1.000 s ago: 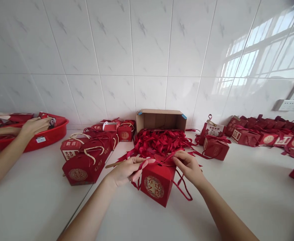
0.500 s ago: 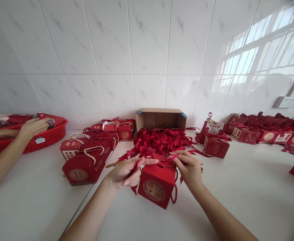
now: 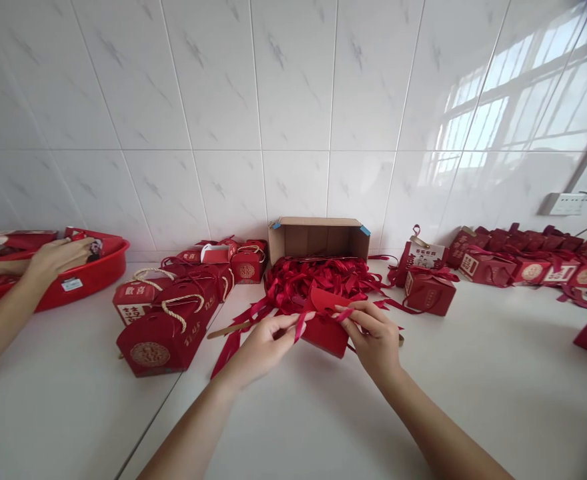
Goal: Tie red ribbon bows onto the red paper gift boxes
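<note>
A small red gift box (image 3: pixel 326 335) is in front of me at the middle of the table, its top tilted so that a rounded flap (image 3: pixel 323 299) shows. Red ribbon (image 3: pixel 300 327) passes across the box top. My left hand (image 3: pixel 273 343) pinches one part of the ribbon between thumb and fingers at the box's left. On the other side my right hand (image 3: pixel 373 332) is closed on another part of the ribbon, close to the flap. Much of the box's right side is hidden by my right hand.
Behind the box, red ribbons (image 3: pixel 323 277) spill from a cardboard carton (image 3: pixel 318 222). Red boxes with rope handles (image 3: pixel 161 340) stand left; more boxes (image 3: pixel 431 293) stand right. At far left, another person's hand (image 3: pixel 58 260) is over a red basin (image 3: pixel 93 280).
The gift box has tipped, so its patterned front no longer shows. My left hand has gone from a pointing finger to a pinch on the ribbon; my right hand stays at the ribbon.
</note>
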Action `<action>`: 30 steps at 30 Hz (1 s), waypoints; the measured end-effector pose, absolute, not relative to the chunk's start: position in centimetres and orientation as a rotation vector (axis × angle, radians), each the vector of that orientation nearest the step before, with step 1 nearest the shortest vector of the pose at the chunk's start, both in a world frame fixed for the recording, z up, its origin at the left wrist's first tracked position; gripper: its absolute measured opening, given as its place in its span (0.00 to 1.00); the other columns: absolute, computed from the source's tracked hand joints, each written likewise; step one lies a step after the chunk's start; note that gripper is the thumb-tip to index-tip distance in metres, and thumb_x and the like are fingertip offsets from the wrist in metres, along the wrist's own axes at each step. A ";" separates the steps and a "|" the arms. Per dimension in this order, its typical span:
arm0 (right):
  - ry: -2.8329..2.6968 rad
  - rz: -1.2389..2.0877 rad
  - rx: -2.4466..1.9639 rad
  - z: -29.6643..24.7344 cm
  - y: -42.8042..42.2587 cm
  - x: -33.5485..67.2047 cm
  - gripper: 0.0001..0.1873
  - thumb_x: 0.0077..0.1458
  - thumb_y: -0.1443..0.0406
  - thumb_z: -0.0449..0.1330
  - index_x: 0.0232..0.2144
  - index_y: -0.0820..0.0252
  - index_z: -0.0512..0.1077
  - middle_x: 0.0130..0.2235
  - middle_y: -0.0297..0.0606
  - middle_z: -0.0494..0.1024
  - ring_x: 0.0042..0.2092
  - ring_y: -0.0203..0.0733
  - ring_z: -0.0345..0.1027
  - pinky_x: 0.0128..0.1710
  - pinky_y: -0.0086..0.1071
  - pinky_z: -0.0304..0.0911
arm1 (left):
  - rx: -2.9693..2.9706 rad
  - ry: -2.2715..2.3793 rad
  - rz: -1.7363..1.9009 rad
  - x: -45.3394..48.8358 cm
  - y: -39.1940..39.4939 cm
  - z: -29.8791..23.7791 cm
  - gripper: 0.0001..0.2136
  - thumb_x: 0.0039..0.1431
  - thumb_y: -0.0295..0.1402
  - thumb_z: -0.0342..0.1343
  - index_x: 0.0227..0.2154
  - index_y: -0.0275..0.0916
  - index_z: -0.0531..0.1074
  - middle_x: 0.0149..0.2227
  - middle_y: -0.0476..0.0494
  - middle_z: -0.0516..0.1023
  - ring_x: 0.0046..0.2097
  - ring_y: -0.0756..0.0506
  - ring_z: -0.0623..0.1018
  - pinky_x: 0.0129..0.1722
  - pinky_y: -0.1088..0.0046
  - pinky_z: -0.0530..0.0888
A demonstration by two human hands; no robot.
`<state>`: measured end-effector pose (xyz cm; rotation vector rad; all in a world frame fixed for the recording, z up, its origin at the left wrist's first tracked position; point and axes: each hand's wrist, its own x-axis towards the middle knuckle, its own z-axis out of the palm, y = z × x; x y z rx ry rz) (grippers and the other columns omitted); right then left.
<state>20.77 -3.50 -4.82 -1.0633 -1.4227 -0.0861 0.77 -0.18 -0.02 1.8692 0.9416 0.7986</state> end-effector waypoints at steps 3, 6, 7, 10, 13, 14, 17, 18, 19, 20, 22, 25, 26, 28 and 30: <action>-1.477 -0.103 -1.119 -5.0 -3.4 20.9 0.12 0.56 0.64 0.56 0.24 0.55 0.75 0.29 0.38 0.76 0.31 0.40 0.73 0.29 0.31 0.66 | 1.925 0.981 0.979 1.5 -0.5 -0.6 0.17 0.56 0.42 0.53 0.43 0.42 0.78 0.34 0.42 0.80 0.46 0.37 0.73 0.43 0.66 0.71; -1.538 -0.141 -1.116 -5.0 -3.6 20.8 0.12 0.55 0.65 0.57 0.22 0.56 0.74 0.24 0.37 0.74 0.25 0.37 0.68 0.24 0.30 0.62 | 1.979 0.977 1.057 1.8 -0.5 -1.2 0.16 0.57 0.40 0.52 0.41 0.40 0.79 0.26 0.45 0.76 0.36 0.40 0.74 0.33 0.70 0.71; -1.544 -0.143 -1.095 -4.9 -3.7 20.7 0.11 0.55 0.65 0.57 0.22 0.56 0.75 0.25 0.37 0.74 0.25 0.37 0.67 0.24 0.30 0.62 | 2.023 0.981 1.073 1.9 -0.5 -1.3 0.15 0.58 0.40 0.51 0.41 0.40 0.79 0.25 0.45 0.74 0.34 0.42 0.74 0.32 0.71 0.71; -1.517 -0.078 -1.049 -4.3 -4.2 20.4 0.10 0.54 0.64 0.58 0.22 0.56 0.76 0.27 0.38 0.74 0.28 0.38 0.67 0.27 0.31 0.63 | 2.203 1.006 1.161 2.1 -0.5 -1.7 0.13 0.58 0.35 0.50 0.41 0.42 0.78 0.29 0.46 0.69 0.33 0.47 0.71 0.32 0.73 0.71; -1.540 0.136 -1.046 -3.6 -4.5 20.2 0.10 0.53 0.60 0.60 0.23 0.54 0.77 0.28 0.39 0.74 0.31 0.40 0.67 0.29 0.33 0.64 | 2.338 0.946 1.241 2.5 -0.8 -1.9 0.13 0.57 0.29 0.50 0.40 0.45 0.77 0.35 0.46 0.65 0.37 0.49 0.71 0.37 0.73 0.72; -1.552 0.221 -1.048 -3.5 -4.5 20.2 0.10 0.52 0.59 0.61 0.23 0.54 0.78 0.29 0.39 0.74 0.31 0.40 0.67 0.29 0.33 0.64 | 2.359 0.918 1.246 2.6 -0.9 -2.0 0.13 0.56 0.28 0.51 0.40 0.45 0.77 0.37 0.46 0.65 0.38 0.48 0.71 0.38 0.72 0.73; -1.536 0.426 -1.060 -3.4 -4.5 20.0 0.10 0.50 0.56 0.63 0.24 0.54 0.79 0.30 0.38 0.74 0.32 0.40 0.66 0.29 0.32 0.63 | 2.388 0.862 1.233 2.9 -1.1 -2.3 0.12 0.55 0.26 0.51 0.38 0.43 0.76 0.40 0.44 0.66 0.39 0.48 0.71 0.40 0.70 0.74; -1.521 0.475 -1.068 -3.5 -4.5 20.0 0.10 0.49 0.56 0.64 0.24 0.55 0.78 0.29 0.38 0.74 0.32 0.39 0.66 0.29 0.32 0.63 | 2.400 0.854 1.231 3.0 -1.2 -2.4 0.11 0.55 0.26 0.52 0.38 0.42 0.76 0.42 0.43 0.66 0.39 0.48 0.71 0.40 0.70 0.74; -1.506 0.519 -1.079 -3.6 -4.5 19.9 0.11 0.48 0.56 0.64 0.24 0.55 0.78 0.29 0.37 0.73 0.31 0.38 0.65 0.29 0.31 0.62 | 2.417 0.848 1.232 3.0 -1.3 -2.5 0.11 0.55 0.25 0.51 0.38 0.42 0.75 0.43 0.42 0.66 0.39 0.48 0.71 0.39 0.70 0.75; -1.498 0.557 -1.092 -3.6 -4.5 19.8 0.11 0.47 0.56 0.64 0.24 0.56 0.78 0.29 0.37 0.72 0.30 0.37 0.64 0.28 0.30 0.62 | 2.439 0.844 1.234 3.0 -1.3 -2.6 0.10 0.56 0.25 0.51 0.37 0.41 0.75 0.44 0.41 0.65 0.39 0.48 0.71 0.39 0.69 0.75; -1.489 0.621 -1.120 -3.5 -4.4 19.7 0.10 0.46 0.57 0.65 0.23 0.56 0.76 0.28 0.35 0.71 0.29 0.36 0.62 0.28 0.30 0.60 | 2.484 0.840 1.244 3.0 -1.5 -2.7 0.11 0.56 0.24 0.50 0.37 0.41 0.74 0.48 0.40 0.64 0.39 0.48 0.71 0.39 0.69 0.75; -1.483 0.704 -1.131 -3.2 -4.5 19.8 0.07 0.46 0.61 0.64 0.22 0.57 0.74 0.28 0.34 0.70 0.29 0.35 0.62 0.29 0.29 0.59 | 2.534 0.808 1.213 3.0 -1.6 -2.9 0.12 0.57 0.22 0.48 0.39 0.40 0.73 0.53 0.39 0.61 0.38 0.49 0.70 0.40 0.68 0.75; -1.479 0.728 -1.128 -3.1 -4.5 19.9 0.07 0.46 0.62 0.63 0.21 0.58 0.73 0.29 0.34 0.69 0.30 0.35 0.62 0.30 0.29 0.59 | 2.548 0.790 1.190 3.0 -1.6 -3.0 0.13 0.57 0.22 0.48 0.40 0.41 0.73 0.54 0.39 0.60 0.38 0.49 0.70 0.41 0.68 0.74; -1.471 0.765 -1.125 -2.9 -4.6 20.1 0.06 0.45 0.63 0.63 0.20 0.59 0.72 0.31 0.35 0.69 0.32 0.36 0.63 0.31 0.29 0.60 | 2.576 0.746 1.147 2.9 -1.6 -3.0 0.14 0.59 0.22 0.47 0.43 0.41 0.72 0.57 0.38 0.57 0.38 0.50 0.69 0.42 0.68 0.74; -1.476 0.794 -1.128 -2.7 -4.6 20.4 0.05 0.43 0.64 0.62 0.20 0.59 0.72 0.34 0.36 0.68 0.33 0.36 0.62 0.31 0.29 0.60 | 2.595 0.699 1.128 2.8 -1.5 -3.0 0.16 0.60 0.22 0.46 0.46 0.42 0.72 0.58 0.38 0.56 0.37 0.51 0.68 0.42 0.67 0.74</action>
